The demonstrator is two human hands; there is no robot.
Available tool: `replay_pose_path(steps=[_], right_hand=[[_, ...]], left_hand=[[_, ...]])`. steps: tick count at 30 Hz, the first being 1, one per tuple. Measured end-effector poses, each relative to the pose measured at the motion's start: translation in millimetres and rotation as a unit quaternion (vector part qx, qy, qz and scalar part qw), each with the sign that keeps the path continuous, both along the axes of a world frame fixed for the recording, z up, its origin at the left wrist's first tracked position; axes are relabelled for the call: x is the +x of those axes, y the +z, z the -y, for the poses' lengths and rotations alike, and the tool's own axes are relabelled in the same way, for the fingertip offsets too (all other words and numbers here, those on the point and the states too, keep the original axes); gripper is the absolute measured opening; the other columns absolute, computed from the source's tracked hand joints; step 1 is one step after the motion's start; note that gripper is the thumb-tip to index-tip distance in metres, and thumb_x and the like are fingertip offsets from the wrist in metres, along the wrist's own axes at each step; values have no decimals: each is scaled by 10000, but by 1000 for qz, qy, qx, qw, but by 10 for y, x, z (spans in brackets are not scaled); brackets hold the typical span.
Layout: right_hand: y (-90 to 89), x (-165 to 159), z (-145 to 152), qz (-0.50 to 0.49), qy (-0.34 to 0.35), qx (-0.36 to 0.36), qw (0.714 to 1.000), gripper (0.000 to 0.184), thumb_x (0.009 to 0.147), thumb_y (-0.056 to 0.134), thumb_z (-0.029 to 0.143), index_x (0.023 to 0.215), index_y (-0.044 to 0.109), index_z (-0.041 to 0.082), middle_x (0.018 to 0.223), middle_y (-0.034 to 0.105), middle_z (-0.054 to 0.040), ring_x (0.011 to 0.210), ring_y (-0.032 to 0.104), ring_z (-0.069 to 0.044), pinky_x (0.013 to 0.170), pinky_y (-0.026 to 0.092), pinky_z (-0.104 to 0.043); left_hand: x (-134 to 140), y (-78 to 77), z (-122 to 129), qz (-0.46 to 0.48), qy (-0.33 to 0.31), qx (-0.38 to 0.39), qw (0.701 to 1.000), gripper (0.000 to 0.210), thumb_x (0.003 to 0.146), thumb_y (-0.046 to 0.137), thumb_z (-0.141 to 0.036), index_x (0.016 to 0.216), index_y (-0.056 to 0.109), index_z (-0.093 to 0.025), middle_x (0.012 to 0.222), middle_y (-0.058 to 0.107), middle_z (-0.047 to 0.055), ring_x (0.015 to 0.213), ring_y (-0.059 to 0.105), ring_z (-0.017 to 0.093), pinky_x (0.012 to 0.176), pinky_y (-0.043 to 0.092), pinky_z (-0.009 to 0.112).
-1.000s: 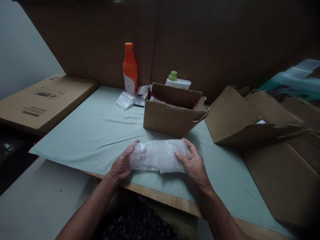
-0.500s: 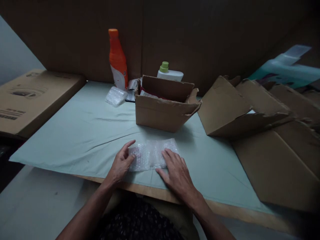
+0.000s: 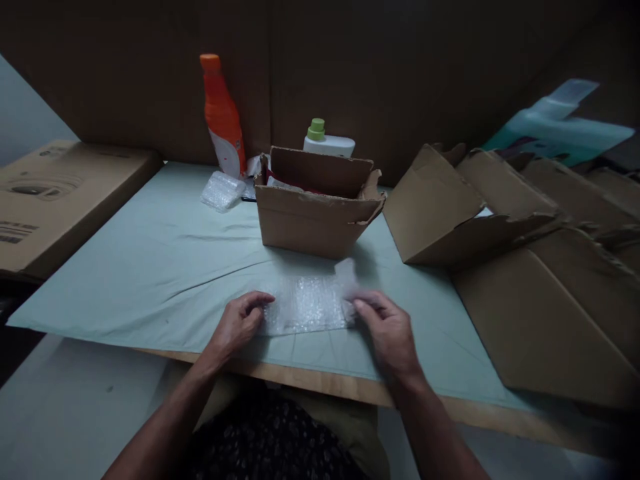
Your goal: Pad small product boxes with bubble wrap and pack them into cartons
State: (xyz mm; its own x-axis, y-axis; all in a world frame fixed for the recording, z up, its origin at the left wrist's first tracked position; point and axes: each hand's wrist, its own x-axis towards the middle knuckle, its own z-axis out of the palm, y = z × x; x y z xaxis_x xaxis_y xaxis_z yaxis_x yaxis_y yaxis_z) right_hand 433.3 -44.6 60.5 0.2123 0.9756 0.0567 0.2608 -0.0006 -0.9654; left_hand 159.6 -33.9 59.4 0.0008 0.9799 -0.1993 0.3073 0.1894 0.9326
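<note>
A strip of clear bubble wrap [image 3: 314,303] lies across the cloth near the table's front edge. Its right end is pinched between the thumb and fingers of my right hand [image 3: 393,327], and a loose corner sticks up there, slightly blurred. At the opposite end, my left hand [image 3: 243,320] has its thumb and index finger closed on the wrap's left edge. Just beyond the wrap stands an open cardboard box [image 3: 307,223] with something red and white inside, mostly hidden by its front wall.
Behind the box are an orange bottle [image 3: 223,123], a white bottle with a green cap [image 3: 330,143] and a folded bubble-wrap packet [image 3: 223,191]. Cut cardboard boxes [image 3: 545,320] fill the right side, with a teal bottle [image 3: 565,130] behind. A flat printed carton [image 3: 65,200] lies left.
My right hand has shifted right and gone from resting flat on the wrap to pinching its raised right end. The wrap now lies more spread out. The view has moved slightly.
</note>
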Motion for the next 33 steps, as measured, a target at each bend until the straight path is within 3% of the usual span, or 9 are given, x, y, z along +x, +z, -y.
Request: replay_pose_path(steps=[5,9,13,19,24,26,28,30,33], right_hand=[[17,486,3,-139,-80,-39,986,338,689,819,459,848,670,201,831,717,-22,696,666,-168,671,576,-312],[-35,700,121,-88,-55,-137,985,473,650,836,562,848,645,178,768,715,-32,549,647,-152,547,533,-290],[-34,752,185,-41,-27,-189,981,501,660,817,592,868,629,177,747,719,-54,585,661,-169,540,521,-280],[-43,924,102,91,-34,-142,985,587,720,734,545,1157,601,176,889,720,-83,691,651,-193,555,497,-299],[123,833,181,328,-93,-18,940,498,839,649,454,1257,618,185,1189,679,-157,819,665,-234,685,528,-391],[272,622,234,324,-30,49,944,435,896,632,421,1277,619,211,1275,651,-146,982,673,-262,753,551,-397],[437,326,241,278,108,87,951,447,916,656,386,1338,587,255,1362,620,-112,1173,631,-270,882,559,-409],[581,-7,175,222,246,108,937,611,889,719,372,1452,494,292,1489,537,-93,1350,525,-272,1065,484,-455],[681,-458,-27,127,387,121,905,949,773,838,436,1567,345,275,1620,379,-111,1490,353,-290,1215,302,-501]], left_hand=[[-351,152,-74,-67,34,-13,997,370,601,547,-350,855,765,-192,591,584,-18,519,411,141,508,310,254],[-712,225,-103,-130,42,-13,991,397,584,564,-413,839,768,-188,573,593,-15,516,431,151,516,332,261],[-944,191,-119,-180,52,5,982,424,608,537,-441,866,767,-195,660,682,16,594,544,191,555,403,274],[-1103,168,-156,-213,84,25,973,484,641,513,-441,961,753,-168,888,764,74,736,657,223,658,504,307],[-1064,543,60,-178,72,64,979,347,716,610,-448,921,761,-213,847,773,49,743,697,224,656,563,312],[-1026,750,208,-180,33,113,977,265,766,640,-443,906,775,-263,853,782,27,744,715,222,661,582,318],[-992,914,365,-200,-1,170,965,182,807,656,-410,908,785,-331,903,794,-1,838,737,237,717,603,337],[-969,999,520,-205,-20,221,953,167,823,663,-358,930,785,-402,938,798,-27,916,740,248,770,620,367],[-969,1000,733,-178,-60,283,941,218,789,661,-319,889,785,-468,776,778,-26,794,742,257,678,642,397]])
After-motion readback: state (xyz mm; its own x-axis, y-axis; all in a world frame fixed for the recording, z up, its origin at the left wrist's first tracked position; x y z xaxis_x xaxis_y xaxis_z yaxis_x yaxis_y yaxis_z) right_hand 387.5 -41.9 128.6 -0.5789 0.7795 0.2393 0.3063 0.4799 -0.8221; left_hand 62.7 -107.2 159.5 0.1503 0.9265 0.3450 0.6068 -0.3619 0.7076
